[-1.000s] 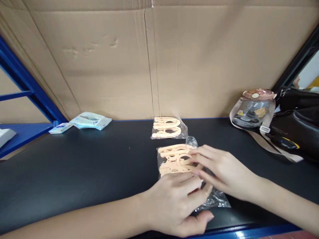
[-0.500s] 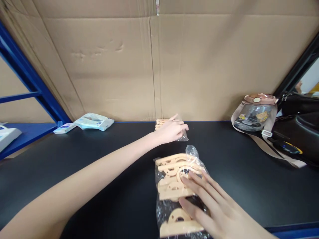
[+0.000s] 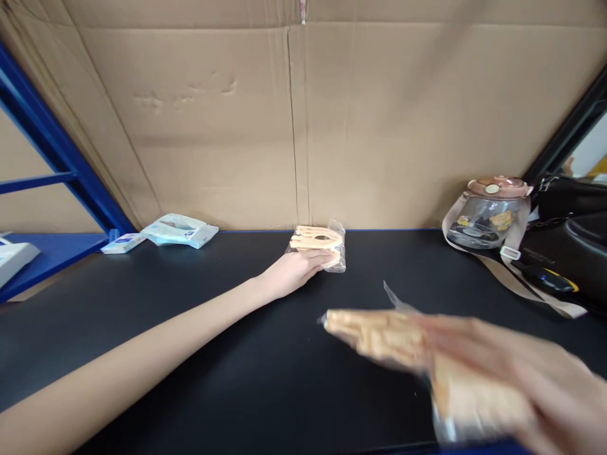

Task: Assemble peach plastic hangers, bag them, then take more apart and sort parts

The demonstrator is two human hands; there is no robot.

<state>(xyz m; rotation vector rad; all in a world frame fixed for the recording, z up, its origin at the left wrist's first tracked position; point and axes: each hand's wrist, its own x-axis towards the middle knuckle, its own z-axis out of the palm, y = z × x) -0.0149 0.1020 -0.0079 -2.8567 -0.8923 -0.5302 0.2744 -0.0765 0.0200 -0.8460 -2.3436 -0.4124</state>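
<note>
Against the back wall, a clear plastic bag of beige folding hangers (image 3: 320,237) lies on the black tabletop. My left hand (image 3: 298,270) has its fingers together along the near edge of that bag, closed on it; its thumb is hidden. A second bag of beige hangers (image 3: 379,335) is lifted and tilted above the table at the front right. My right hand (image 3: 502,360) grips this bag from its right side. Both are smeared by motion, and the loose plastic end sticks up.
A clear bottle with a pink lid (image 3: 484,215) and strap stands at the back right, beside a black bag (image 3: 569,253). Packs of wipes (image 3: 180,230) lie at the back left by a blue metal frame (image 3: 71,151). A cardboard wall (image 3: 213,126) closes the back.
My right hand has picked up the near bag and moved it right. My left hand has shifted left and closer, to the near edge of the far bag, uncovering its hangers.
</note>
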